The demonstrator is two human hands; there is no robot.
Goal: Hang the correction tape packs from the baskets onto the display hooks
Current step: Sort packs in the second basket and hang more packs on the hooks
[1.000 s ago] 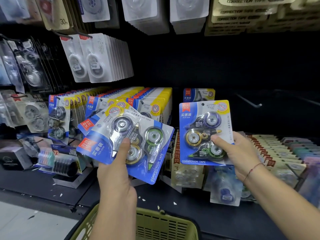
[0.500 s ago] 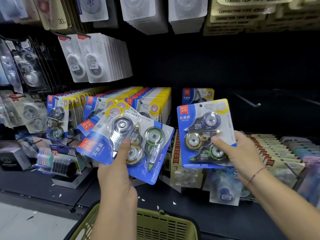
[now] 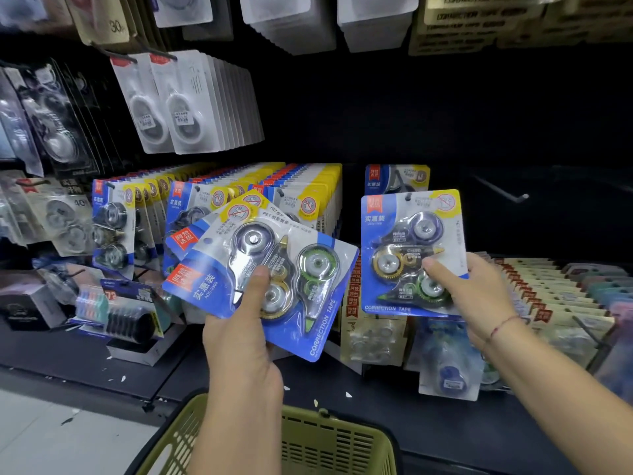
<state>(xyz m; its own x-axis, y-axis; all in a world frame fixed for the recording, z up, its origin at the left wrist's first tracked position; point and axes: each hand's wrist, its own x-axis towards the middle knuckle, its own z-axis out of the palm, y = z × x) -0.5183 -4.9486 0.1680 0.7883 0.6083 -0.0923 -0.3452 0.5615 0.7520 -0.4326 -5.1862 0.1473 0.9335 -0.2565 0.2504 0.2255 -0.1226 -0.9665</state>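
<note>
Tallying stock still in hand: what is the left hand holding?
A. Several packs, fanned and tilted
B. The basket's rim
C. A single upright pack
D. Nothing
A: the left hand grips a tilted fan of correction tape packs, with the corners of other packs showing behind the front one. The right hand holds the single pack, which is upright.

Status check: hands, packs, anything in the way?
Left hand grips fanned packs, tilted. Right hand holds single pack upright. No obstruction seen.
</note>
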